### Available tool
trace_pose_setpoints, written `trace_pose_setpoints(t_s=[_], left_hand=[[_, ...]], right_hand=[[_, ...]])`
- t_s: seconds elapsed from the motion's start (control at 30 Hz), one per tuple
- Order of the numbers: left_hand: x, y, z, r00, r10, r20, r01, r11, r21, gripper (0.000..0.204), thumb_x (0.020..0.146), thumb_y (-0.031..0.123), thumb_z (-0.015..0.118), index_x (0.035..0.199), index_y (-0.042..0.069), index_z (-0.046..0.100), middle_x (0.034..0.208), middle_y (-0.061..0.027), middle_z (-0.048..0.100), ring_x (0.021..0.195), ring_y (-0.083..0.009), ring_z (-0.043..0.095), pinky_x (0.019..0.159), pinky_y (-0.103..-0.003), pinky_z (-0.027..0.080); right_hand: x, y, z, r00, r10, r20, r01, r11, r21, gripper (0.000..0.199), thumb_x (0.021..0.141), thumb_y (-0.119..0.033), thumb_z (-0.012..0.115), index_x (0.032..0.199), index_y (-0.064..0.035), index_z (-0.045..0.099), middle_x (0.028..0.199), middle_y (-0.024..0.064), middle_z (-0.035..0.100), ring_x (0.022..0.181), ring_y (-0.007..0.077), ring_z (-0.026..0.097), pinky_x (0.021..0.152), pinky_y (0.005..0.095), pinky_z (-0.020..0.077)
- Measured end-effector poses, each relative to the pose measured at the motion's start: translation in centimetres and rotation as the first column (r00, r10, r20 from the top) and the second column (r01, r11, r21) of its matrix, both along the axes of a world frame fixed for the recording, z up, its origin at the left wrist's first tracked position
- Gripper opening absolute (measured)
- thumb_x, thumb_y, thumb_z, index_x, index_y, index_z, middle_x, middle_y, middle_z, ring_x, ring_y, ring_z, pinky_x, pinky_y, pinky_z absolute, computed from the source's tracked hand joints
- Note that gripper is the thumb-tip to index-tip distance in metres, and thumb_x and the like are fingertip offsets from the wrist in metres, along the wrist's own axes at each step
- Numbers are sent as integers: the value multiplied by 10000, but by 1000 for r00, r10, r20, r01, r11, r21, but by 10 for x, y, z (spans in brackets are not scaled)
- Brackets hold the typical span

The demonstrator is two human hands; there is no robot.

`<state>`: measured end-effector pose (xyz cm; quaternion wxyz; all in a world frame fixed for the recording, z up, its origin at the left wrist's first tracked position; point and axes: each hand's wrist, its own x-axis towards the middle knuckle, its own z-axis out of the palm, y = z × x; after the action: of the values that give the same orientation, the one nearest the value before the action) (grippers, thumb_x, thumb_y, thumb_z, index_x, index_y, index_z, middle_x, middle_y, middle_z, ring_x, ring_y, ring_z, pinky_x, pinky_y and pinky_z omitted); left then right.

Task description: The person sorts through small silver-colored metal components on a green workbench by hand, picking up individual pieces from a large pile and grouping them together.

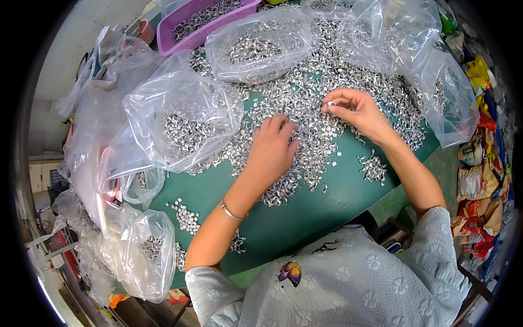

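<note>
My right hand [357, 111] is raised over the pile, with thumb and fingertips pinching a small curved silver metal piece [331, 104]. My left hand [275, 143] rests palm down on the loose metal pieces [310, 147], its fingers bent and the thumb apart from them. Nothing shows between those fingers, though the tips are partly hidden among the pieces. The heap consists of small shiny hook-like or ring-like parts, spread thickly under and beyond both hands. Small flat silver bits [329, 128] lie mixed in just below my right hand.
Clear plastic bags of similar pieces stand at the left [188, 131], far middle [256, 49] and right [447, 98]. Behind them is a purple basket [190, 32]. Smaller piles lie on the green table [348, 188] at the right [373, 168] and near left [187, 219].
</note>
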<state>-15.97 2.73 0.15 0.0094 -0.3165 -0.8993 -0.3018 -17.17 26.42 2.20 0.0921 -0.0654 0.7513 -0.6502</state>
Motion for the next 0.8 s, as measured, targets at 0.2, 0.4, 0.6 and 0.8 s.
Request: trace_pose_setpoints(t_s=[0.2, 0.4, 0.6, 0.8], left_hand=[[15, -18, 1, 980, 106, -167, -132, 979, -157, 301, 800, 95, 663, 1088, 57, 586, 1154, -101, 539, 1061, -287, 518, 882, -407, 397], [12, 2, 8, 980, 139, -140, -138, 990, 21, 311, 783, 100, 684, 1076, 55, 590, 1144, -90, 544, 1040, -278, 521, 855, -393, 389], [8, -6, 8, 994, 78, -73, -83, 994, -77, 267, 781, 95, 689, 1032, 55, 609, 1060, -76, 577, 998, -274, 535, 842, -379, 376], [16, -24, 9, 943, 273, 192, -314, 919, 236, 191, 832, -28, 596, 1019, 11, 596, 911, -58, 634, 763, -155, 610, 689, -286, 449]], right_hand=[[7, -13, 7, 928, 55, -369, 109, 906, 409, 129, 788, -1, 577, 917, -17, 577, 885, 144, 579, 869, 335, 555, 791, 415, 442], [29, -38, -7, 799, 339, -496, 229, 592, 773, 165, 770, -171, 668, 849, -45, 597, 856, 108, 508, 863, 279, 552, 747, 386, 433], [27, -43, -10, 796, 375, -476, 342, 370, 864, 131, 770, -150, 660, 821, -48, 597, 864, 101, 521, 865, 260, 548, 757, 360, 417], [18, -12, 1, 948, 69, -311, 139, 790, 598, 97, 885, -122, 584, 892, -28, 601, 846, 93, 571, 736, 179, 562, 635, 334, 442]])
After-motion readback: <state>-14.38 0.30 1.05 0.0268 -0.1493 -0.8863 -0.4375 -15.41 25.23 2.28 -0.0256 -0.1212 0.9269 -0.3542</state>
